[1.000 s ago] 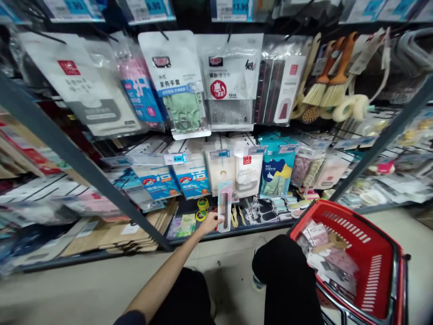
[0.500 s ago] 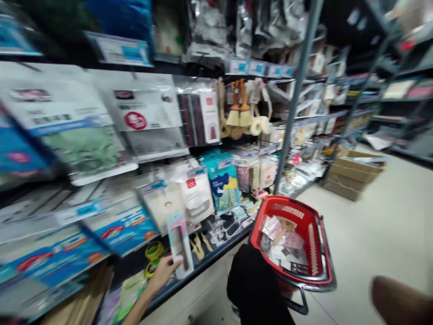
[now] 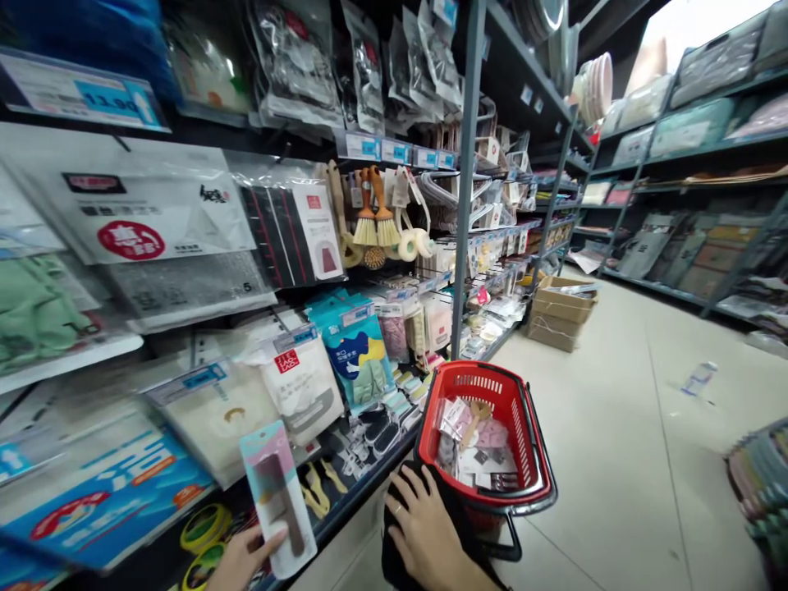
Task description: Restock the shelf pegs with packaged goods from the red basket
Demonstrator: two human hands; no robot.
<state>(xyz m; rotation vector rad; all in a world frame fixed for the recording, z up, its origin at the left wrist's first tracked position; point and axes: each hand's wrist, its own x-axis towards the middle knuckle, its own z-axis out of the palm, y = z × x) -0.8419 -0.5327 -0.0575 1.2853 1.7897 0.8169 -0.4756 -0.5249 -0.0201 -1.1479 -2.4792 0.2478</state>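
at the shelf [image 3: 362, 487], the left hand [image 3: 245, 561] pinches a slim, flat packet [image 3: 272, 484], the right hand [image 3: 429, 525] spread on black cloth [image 3: 460, 510].

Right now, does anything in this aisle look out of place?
Yes: a small pale, blue-marked object, possibly a bottle, is alone on the shiny beige tiled floor, off the grey metal shelving where goods sit.

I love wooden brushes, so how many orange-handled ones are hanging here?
2, side by side, left of the grey post: a left brush and a right brush. More may be hidden behind them.
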